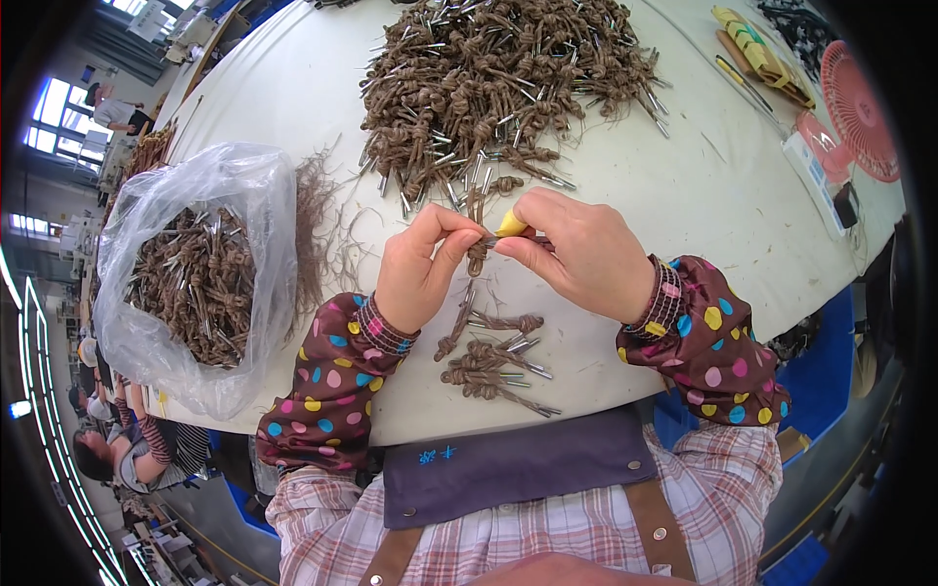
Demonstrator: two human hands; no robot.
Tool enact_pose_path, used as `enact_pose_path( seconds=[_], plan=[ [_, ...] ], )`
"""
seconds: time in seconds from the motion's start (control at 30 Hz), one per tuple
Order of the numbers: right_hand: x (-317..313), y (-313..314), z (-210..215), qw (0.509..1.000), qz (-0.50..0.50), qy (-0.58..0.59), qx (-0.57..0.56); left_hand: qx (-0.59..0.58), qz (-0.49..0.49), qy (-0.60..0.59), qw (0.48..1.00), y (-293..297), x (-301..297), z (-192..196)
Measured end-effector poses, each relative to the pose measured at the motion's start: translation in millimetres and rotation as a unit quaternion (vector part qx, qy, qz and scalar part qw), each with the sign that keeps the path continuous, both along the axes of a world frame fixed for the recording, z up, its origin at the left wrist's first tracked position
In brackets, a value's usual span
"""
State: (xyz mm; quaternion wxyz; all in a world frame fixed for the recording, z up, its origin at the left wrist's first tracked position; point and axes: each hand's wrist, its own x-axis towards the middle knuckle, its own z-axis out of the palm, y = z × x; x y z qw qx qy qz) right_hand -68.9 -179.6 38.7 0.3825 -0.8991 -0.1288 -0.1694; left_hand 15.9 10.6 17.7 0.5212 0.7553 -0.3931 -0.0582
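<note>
In front of me, above the white table, my left hand (427,262) and my right hand (581,252) meet fingertip to fingertip. Both pinch a knotted brown cord (477,258), whose looped part hangs below the left fingertips. A yellow cover (510,225) wraps a fingertip of the right hand. Part of the cord is hidden behind the fingers. Just below, toward me, lies a small group of knotted cords (479,376) with silvery tips. Beyond my hands rises a big pile of the same cords (498,88).
A clear plastic bag (269,210) filled with cords stands at the left, beside loose brown threads (313,230). At the far right are a pink fan (858,112), a yellow-wrapped bundle (757,54) and a white power strip (816,186). A blue bin (831,376) sits below the table's right edge.
</note>
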Motion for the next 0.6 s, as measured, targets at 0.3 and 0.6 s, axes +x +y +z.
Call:
enact_pose_path(
  seconds=[0.3,0.6],
  plan=[
    [-2.1,0.5,1.9,0.999,-0.005,-0.007,-0.035,0.022,-0.002,-0.011,1.0,-1.7,-3.0,2.9],
    [3.1,-2.1,-5.5,0.999,0.031,0.012,0.025,0.043,-0.011,0.013,0.999,-0.9,-3.3,1.8]
  ],
)
